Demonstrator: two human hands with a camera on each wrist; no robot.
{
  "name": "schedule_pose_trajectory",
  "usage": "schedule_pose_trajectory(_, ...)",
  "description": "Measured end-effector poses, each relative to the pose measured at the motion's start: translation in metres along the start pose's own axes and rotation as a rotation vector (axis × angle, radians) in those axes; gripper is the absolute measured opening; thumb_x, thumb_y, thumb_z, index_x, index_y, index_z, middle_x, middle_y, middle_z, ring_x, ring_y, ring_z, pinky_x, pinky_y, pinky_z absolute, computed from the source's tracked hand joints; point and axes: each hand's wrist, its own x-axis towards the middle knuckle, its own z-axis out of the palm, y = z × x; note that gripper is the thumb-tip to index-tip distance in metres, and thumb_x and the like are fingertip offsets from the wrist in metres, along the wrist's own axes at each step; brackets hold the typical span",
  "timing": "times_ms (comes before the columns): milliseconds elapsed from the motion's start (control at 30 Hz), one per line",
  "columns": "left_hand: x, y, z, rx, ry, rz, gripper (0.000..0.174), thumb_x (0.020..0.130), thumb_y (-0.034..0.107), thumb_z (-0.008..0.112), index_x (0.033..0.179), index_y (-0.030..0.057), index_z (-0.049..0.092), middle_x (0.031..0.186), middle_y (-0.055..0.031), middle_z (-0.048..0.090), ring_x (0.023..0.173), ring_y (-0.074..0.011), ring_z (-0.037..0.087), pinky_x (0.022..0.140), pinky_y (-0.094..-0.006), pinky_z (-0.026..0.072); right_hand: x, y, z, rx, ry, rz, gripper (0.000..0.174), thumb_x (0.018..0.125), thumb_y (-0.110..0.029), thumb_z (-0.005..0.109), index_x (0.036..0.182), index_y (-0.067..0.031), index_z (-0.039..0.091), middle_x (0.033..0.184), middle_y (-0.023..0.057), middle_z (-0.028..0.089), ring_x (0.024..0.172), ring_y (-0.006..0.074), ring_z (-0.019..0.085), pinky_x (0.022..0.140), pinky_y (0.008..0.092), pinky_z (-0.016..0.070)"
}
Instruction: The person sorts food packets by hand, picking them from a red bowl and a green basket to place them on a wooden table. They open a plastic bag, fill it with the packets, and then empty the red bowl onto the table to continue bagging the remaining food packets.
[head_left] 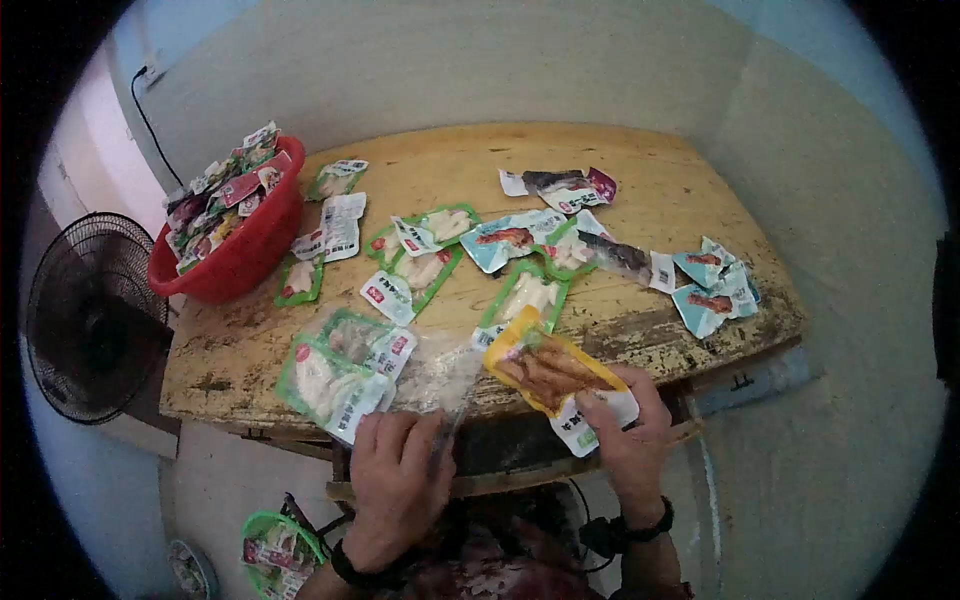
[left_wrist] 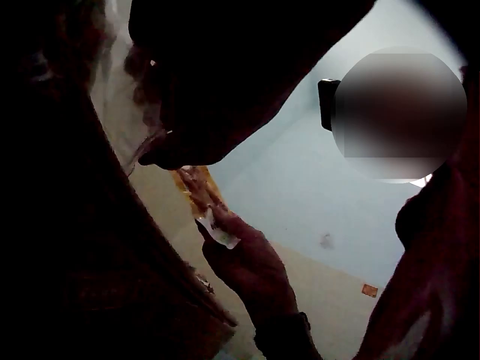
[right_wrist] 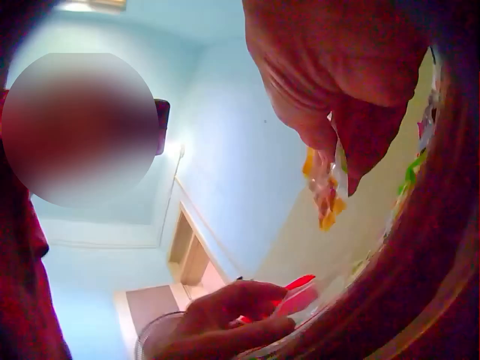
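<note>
Between thumb and fingers, my right hand (head_left: 637,430) pinches the white end of a yellow-edged food packet (head_left: 552,372), brown pieces showing through its window. It is held tilted over the table's front edge, and the right wrist view shows the packet (right_wrist: 324,191) below the fingers. My left hand (head_left: 400,470) grips the near edge of a crinkled clear plastic bag (head_left: 440,365); its thumb is mostly hidden in the head view. Beside those fingers lie green-edged packets (head_left: 322,385) with pale contents, partly under the clear plastic.
On the worn wooden table (head_left: 690,190) lie several more packets, among them blue-and-white ones (head_left: 712,290) at the right and a dark one (head_left: 565,187) at the back. A red basin (head_left: 240,265) heaped with packets stands at the left, near a fan (head_left: 95,315). Below sits a green basket (head_left: 262,525).
</note>
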Motion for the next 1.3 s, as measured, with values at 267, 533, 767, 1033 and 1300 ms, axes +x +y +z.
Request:
schedule_pose_trajectory(267,0.001,-0.006,-0.008,-0.074,0.103,-0.055,0.023,0.078,0.003,0.078,0.098,0.0037,0.066,0.081,-0.0089,0.061,0.066,-0.0276,0.062,0.056,-0.0380,0.0491,-0.005,0.018,-0.011,0.248,-0.126,0.294,0.031,0.088,-0.018,0.076,0.112,-0.0015,0.064,0.091,0.0059,0.070,0.079,0.0124,0.067,0.069,0.0304,0.0553)
schedule_pose_trajectory(533,0.013,0.000,-0.015,-0.139,0.183,0.001,0.021,0.081,0.004,0.079,0.099,0.0033,0.069,0.076,-0.0098,0.064,0.059,-0.0265,0.064,0.049,-0.0369,0.0486,0.001,-0.009,0.023,0.394,-0.271,0.324,0.031,0.094,-0.013,0.070,0.121,-0.0007,0.060,0.098,0.0058,0.069,0.083,0.0109,0.067,0.072,0.0287,0.0570)
schedule_pose_trajectory(767,0.023,-0.002,-0.016,-0.138,0.249,0.077,0.030,0.077,0.002,0.076,0.106,0.0031,0.070,0.077,-0.0074,0.062,0.059,-0.0227,0.063,0.049,-0.0344,0.0491,0.018,-0.015,0.061,0.361,-0.533,0.233,0.037,0.100,-0.014,0.064,0.132,0.0022,0.056,0.119,0.0090,0.062,0.108,0.0141,0.060,0.093,0.0305,0.0512)
schedule_pose_trajectory(1033,0.035,0.001,-0.012,-0.172,0.300,0.163,0.037,0.071,0.005,0.068,0.108,0.0027,0.067,0.081,-0.0049,0.056,0.065,-0.0203,0.063,0.051,-0.0323,0.0492,0.039,-0.021,0.110,0.408,-0.684,0.037,0.044,0.100,-0.009,0.059,0.142,0.0017,0.050,0.117,0.0054,0.066,0.102,0.0115,0.060,0.089,0.0275,0.0504)
schedule_pose_trajectory(1300,0.045,-0.007,0.006,-0.326,0.257,0.122,0.032,0.077,0.006,0.073,0.108,0.0026,0.065,0.094,-0.0107,0.065,0.071,-0.0275,0.068,0.053,-0.0364,0.0528,0.069,-0.010,0.138,0.011,-0.650,-0.231,0.056,0.097,-0.010,0.065,0.148,-0.0003,0.044,0.128,0.0106,0.061,0.114,0.0171,0.055,0.095,0.0314,0.0479)
